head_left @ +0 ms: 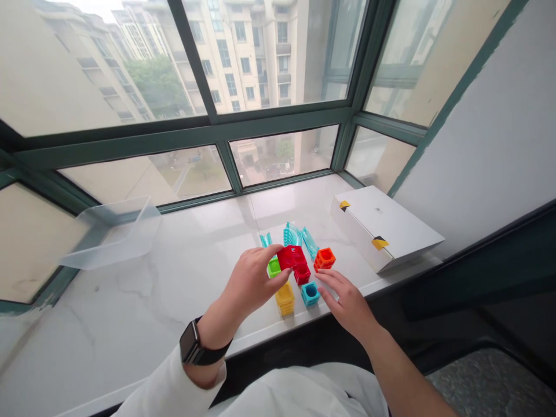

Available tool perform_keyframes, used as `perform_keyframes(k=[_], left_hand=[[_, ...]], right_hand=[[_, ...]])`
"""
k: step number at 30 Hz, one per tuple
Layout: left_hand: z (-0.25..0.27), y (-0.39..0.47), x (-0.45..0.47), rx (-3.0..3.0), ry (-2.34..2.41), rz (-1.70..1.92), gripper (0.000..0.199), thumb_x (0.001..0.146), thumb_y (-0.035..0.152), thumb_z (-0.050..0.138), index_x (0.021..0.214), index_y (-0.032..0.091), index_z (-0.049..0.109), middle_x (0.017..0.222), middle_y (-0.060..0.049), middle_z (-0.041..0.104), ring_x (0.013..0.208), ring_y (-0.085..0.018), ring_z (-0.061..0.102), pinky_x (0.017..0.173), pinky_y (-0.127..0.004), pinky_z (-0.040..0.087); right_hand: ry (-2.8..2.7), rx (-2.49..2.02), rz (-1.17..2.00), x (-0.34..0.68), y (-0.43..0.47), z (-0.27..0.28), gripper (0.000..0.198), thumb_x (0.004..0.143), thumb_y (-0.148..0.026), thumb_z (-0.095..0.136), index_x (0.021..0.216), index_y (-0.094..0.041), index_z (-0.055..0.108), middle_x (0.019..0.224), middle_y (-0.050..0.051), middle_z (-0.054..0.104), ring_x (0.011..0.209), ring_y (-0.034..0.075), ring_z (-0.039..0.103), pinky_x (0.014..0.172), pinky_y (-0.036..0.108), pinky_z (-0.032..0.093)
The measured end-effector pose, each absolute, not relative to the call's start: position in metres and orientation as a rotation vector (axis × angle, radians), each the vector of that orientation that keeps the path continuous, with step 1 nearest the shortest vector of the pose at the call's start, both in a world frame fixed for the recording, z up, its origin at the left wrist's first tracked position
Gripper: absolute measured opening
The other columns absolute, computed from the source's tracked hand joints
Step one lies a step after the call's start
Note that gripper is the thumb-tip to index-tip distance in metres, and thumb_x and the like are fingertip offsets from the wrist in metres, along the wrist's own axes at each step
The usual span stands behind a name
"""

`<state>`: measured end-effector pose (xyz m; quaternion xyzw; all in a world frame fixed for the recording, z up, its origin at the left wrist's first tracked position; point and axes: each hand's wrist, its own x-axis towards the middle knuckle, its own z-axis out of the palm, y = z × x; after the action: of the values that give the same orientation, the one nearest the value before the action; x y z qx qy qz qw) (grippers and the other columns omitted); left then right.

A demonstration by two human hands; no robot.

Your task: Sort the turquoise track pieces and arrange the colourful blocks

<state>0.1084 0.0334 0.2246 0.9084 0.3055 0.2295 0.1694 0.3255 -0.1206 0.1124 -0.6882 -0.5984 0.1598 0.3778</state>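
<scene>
Your left hand (pixel 255 276) pinched a red piece (pixel 292 257), likely for control; your right hand (pixel 346 299) spread loosely at its four o'clock.

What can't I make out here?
All in the head view:
Green block and held red piece: partly hidden by the left hand.
Orange block: too small to tell whether the right hand touches it.
White box: inside hidden by its closed top; mark too small to read.
Right forearm: cut off by the bottom edge.
</scene>
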Motion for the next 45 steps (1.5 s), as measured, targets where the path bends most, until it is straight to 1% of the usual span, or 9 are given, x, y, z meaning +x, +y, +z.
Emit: perform_keyframes(k=[3, 7, 11, 18, 29, 33, 38, 42, 45], left_hand=[[0.225, 0.042, 0.121, 2.649, 0.898, 0.515, 0.035, 0.089, 0.035, 0.076, 0.122, 0.025, 0.07, 0.107, -0.005, 0.08, 0.099, -0.027, 0.074, 0.09, -0.041, 0.056], [0.223, 0.051, 0.139, 2.725, 0.938, 0.342, 0.033, 0.089, 0.041, 0.076, 0.118, 0.025, 0.074, 0.11, -0.007, 0.08, 0.103, -0.029, 0.073, 0.094, -0.041, 0.053], [0.22, 0.056, 0.154, 2.749, 0.946, 0.214, 0.035, 0.09, 0.045, 0.075, 0.119, 0.026, 0.074, 0.107, -0.006, 0.081, 0.101, -0.028, 0.073, 0.092, -0.04, 0.051], [0.216, 0.061, 0.166, 2.79, 0.944, 0.082, 0.028, 0.09, 0.049, 0.072, 0.104, 0.026, 0.076, 0.095, -0.006, 0.08, 0.096, -0.028, 0.073, 0.088, -0.038, 0.05], [0.207, 0.063, 0.188, 2.821, 0.948, -0.122, 0.027, 0.089, 0.049, 0.069, 0.09, 0.022, 0.072, 0.083, -0.007, 0.076, 0.089, -0.029, 0.072, 0.082, -0.038, 0.049], [0.204, 0.064, 0.194, 2.817, 0.941, -0.197, 0.024, 0.088, 0.044, 0.068, 0.091, 0.02, 0.073, 0.086, -0.009, 0.077, 0.092, -0.03, 0.073, 0.086, -0.04, 0.048], [0.195, 0.065, 0.197, 2.806, 0.941, -0.267, 0.024, 0.088, 0.043, 0.069, 0.093, 0.02, 0.074, 0.09, -0.011, 0.078, 0.097, -0.031, 0.073, 0.092, -0.042, 0.048], [0.19, 0.065, 0.199, 2.807, 0.934, -0.283, 0.021, 0.087, 0.04, 0.07, 0.091, 0.02, 0.074, 0.088, -0.011, 0.078, 0.096, -0.031, 0.073, 0.092, -0.042, 0.048], [0.19, 0.064, 0.2, 2.808, 0.944, -0.284, 0.021, 0.087, 0.04, 0.071, 0.092, 0.02, 0.074, 0.091, -0.011, 0.078, 0.097, -0.031, 0.073, 0.092, -0.043, 0.047]], right_hand=[[-1.56, -1.82, 0.473, 0.321, -0.114, 0.094, 0.039, 0.107, -0.041, 0.053, 0.141, -0.029, 0.067, 0.151, 0.011, 0.059, 0.14, 0.03, 0.056, 0.118, 0.051, 0.049], [-1.616, -1.901, 0.511, 0.309, -0.106, 0.088, 0.043, 0.107, -0.044, 0.052, 0.147, -0.031, 0.061, 0.159, 0.012, 0.049, 0.149, 0.032, 0.046, 0.12, 0.054, 0.045], [-1.664, -1.961, 0.521, 0.298, -0.099, 0.086, 0.044, 0.108, -0.046, 0.049, 0.15, -0.036, 0.059, 0.164, 0.01, 0.042, 0.154, 0.034, 0.039, 0.121, 0.056, 0.042], [-1.662, -2.031, 0.53, 0.293, -0.093, 0.076, 0.045, 0.11, -0.051, 0.043, 0.149, -0.036, 0.06, 0.172, 0.01, 0.031, 0.159, 0.037, 0.027, 0.124, 0.06, 0.035], [-1.681, -2.108, 0.548, 0.291, -0.09, 0.072, 0.048, 0.109, -0.053, 0.045, 0.151, -0.037, 0.059, 0.17, 0.01, 0.034, 0.158, 0.038, 0.029, 0.125, 0.06, 0.033], [-1.677, -2.135, 0.541, 0.289, -0.089, 0.072, 0.048, 0.109, -0.053, 0.044, 0.151, -0.036, 0.06, 0.167, 0.012, 0.038, 0.156, 0.038, 0.033, 0.124, 0.059, 0.034], [-1.685, -2.146, 0.517, 0.289, -0.088, 0.073, 0.048, 0.109, -0.053, 0.043, 0.15, -0.036, 0.06, 0.164, 0.013, 0.043, 0.152, 0.037, 0.037, 0.122, 0.06, 0.036], [-1.694, -2.149, 0.515, 0.289, -0.088, 0.074, 0.048, 0.108, -0.052, 0.043, 0.152, -0.038, 0.057, 0.164, 0.012, 0.042, 0.152, 0.037, 0.037, 0.122, 0.06, 0.036], [-1.691, -2.157, 0.526, 0.288, -0.088, 0.074, 0.049, 0.109, -0.053, 0.043, 0.153, -0.037, 0.056, 0.164, 0.014, 0.04, 0.151, 0.038, 0.037, 0.121, 0.061, 0.036]])
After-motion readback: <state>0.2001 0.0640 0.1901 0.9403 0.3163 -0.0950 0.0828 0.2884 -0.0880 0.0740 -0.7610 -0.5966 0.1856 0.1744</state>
